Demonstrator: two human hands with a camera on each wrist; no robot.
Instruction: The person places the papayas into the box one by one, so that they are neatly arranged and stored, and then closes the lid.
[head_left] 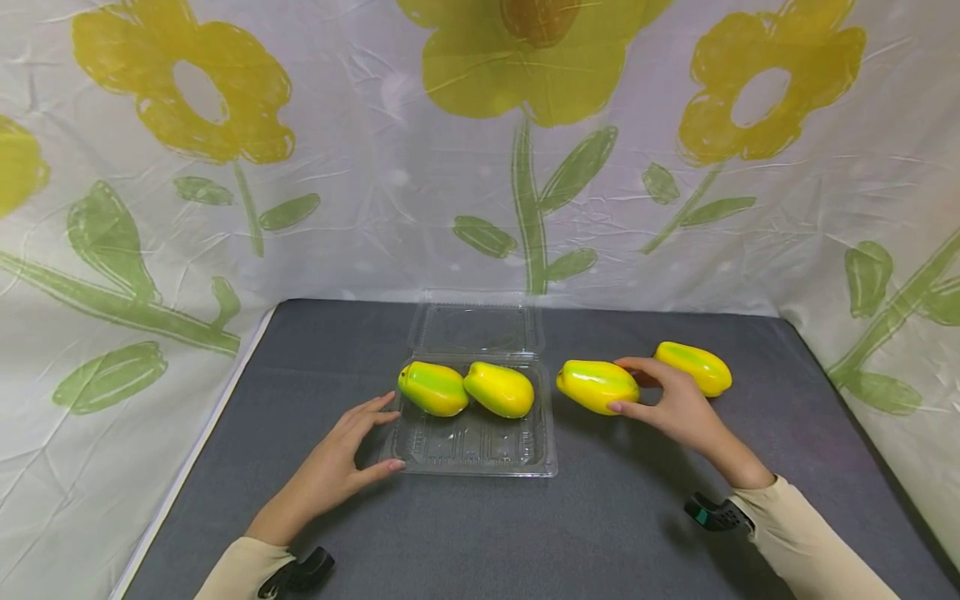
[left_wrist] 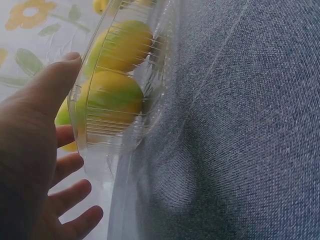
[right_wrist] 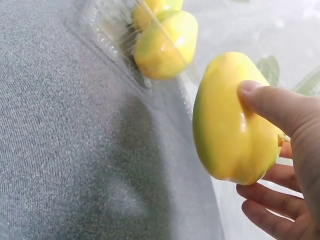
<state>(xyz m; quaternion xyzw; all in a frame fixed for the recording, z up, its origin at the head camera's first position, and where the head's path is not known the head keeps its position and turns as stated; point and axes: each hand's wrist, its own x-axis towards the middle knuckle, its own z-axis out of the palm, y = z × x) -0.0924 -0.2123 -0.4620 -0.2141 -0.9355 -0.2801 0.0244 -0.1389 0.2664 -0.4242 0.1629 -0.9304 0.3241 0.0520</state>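
Observation:
My right hand (head_left: pixel 678 406) pinches a yellow-green papaya (head_left: pixel 597 387) between thumb and fingers, holding it above the table just right of a clear plastic clamshell box (head_left: pixel 472 454). In the right wrist view the thumb presses on the side of this papaya (right_wrist: pixel 235 120). Two more papayas, a left one (head_left: pixel 432 389) and a right one (head_left: pixel 500 390), lie side by side in the back part of the box base. At the box's left edge is my left hand (head_left: pixel 337 467), its fingers spread and the thumb (left_wrist: pixel 67 67) at the rim.
Behind my right hand another papaya (head_left: pixel 693 367) lies on the dark grey table (head_left: pixel 480 542). The box's lid (head_left: pixel 477 327) is folded back towards the flower-printed curtain (head_left: pixel 360 208), which hangs at the table's rear and sides.

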